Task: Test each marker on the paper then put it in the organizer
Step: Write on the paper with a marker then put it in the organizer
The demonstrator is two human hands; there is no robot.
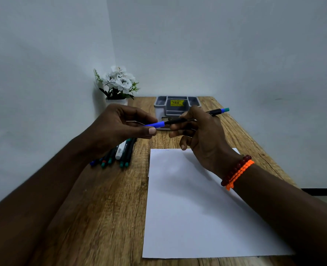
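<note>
You are holding a slim black marker with a blue cap up in the air, level and slanting from left to right, above the far edge of the white sheet of paper and just in front of the grey plastic desk organizer. Your left hand is pinching the blue cap between the thumb and the curled fingers. Your right hand is gripping the black barrel just beside the cap, with the fingers folded round it and the little finger hanging loose below. The barrel is sticking out past your right hand to the right, ending in a teal tip. The cap is sitting flush against the barrel; whether it is seated or loosened cannot be told.

The paper is lying flat on the brown wooden table, right of centre, reaching from the near edge towards the middle, with only a few faint marks near its far left corner. A bundle of dark markers with coloured ends, one white-bodied among them, is lying on the table to the left of the paper, partly under your left wrist. The organizer is standing at the far end of the table, showing several open compartments and a yellow price sticker. A white pot of white artificial flowers is standing at the far left corner. You are wearing a dark red bead bracelet and an orange braided band on your right wrist.
</note>
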